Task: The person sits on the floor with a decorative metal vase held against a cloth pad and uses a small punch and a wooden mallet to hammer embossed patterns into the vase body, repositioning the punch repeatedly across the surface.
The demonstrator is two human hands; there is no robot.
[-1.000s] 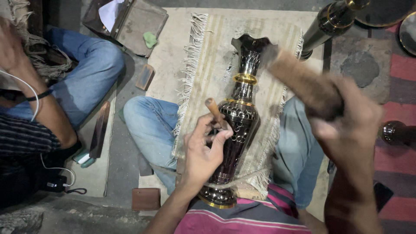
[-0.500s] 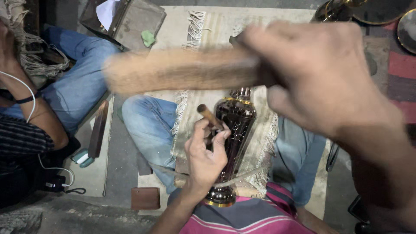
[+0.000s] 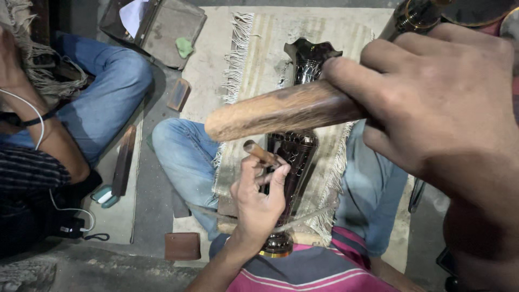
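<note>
A tall dark metal vase (image 3: pixel 303 157) with gold bands lies along my lap on a fringed beige cloth (image 3: pixel 270 48). My left hand (image 3: pixel 259 200) rests on the vase's body and pinches a short wooden-handled chisel (image 3: pixel 260 153) against its surface. My right hand (image 3: pixel 438 113), raised close to the camera, grips a thick wooden mallet (image 3: pixel 281 111). The mallet's rounded end hangs just above the chisel's top, apart from it. The vase's flared mouth (image 3: pixel 311 51) points away from me; its base sits near my striped shirt.
Another person in jeans (image 3: pixel 102 97) sits at the left, a white cable on the arm. A worn box (image 3: pixel 162 27) lies at the top left. Flat wooden blocks (image 3: pixel 182 246) and a dark strip (image 3: pixel 123 160) lie on the floor. More dark metalware (image 3: pixel 421 13) stands at the top right.
My right hand swung the mallet from the right side up across the view, and it now points left above the chisel. My left hand kept the chisel on the vase.
</note>
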